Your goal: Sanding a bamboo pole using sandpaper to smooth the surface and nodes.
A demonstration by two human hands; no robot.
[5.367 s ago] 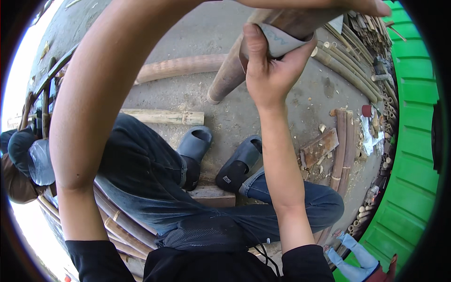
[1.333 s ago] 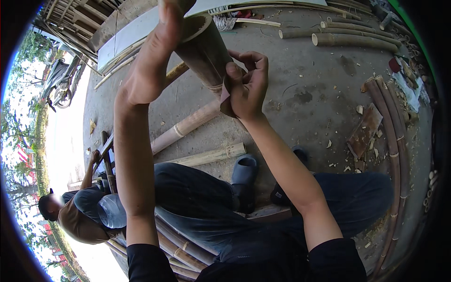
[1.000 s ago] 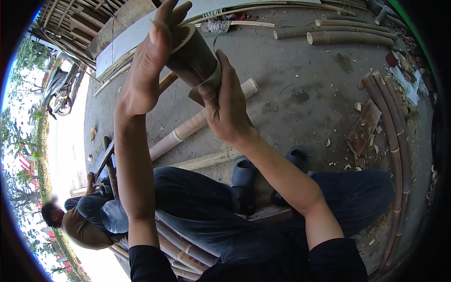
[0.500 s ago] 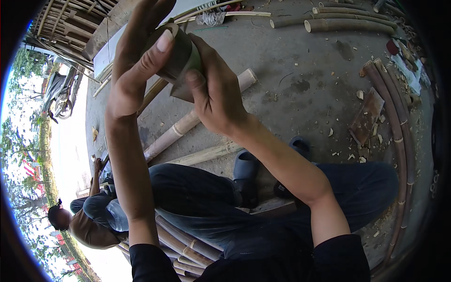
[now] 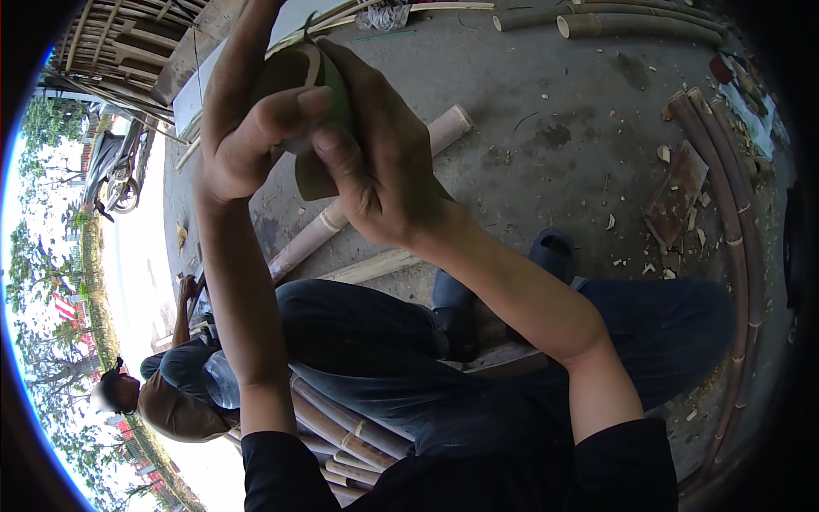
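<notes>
Up in front of me, at the top left of the head view, I hold a short green tube (image 5: 338,96) with a pale cut rim, which looks like bamboo. My right hand (image 5: 380,141) wraps its right side, thumb pressed near the lower end. From the other side my left hand (image 5: 247,128) grips it, the thumb bent across its front; the left fingertips are partly hidden or out of frame. A thin grey-brown flap (image 5: 312,177) hangs below the tube between my hands. Whether it is part of the tube or a separate sheet, I cannot tell.
Bamboo poles (image 5: 636,28) lie at the far right; long brown ones (image 5: 738,247) curve along the right side. A pale pole (image 5: 320,229) crosses the floor beneath my hands. Wood chips surround a brown slab (image 5: 676,196). Another person (image 5: 183,401) crouches at left, near a motorbike (image 5: 119,175).
My left thumb has bent from pointing up to lying across the tube. The tube has turned a little, and the flap now hangs lower and further left. The whole view has shifted slightly.
</notes>
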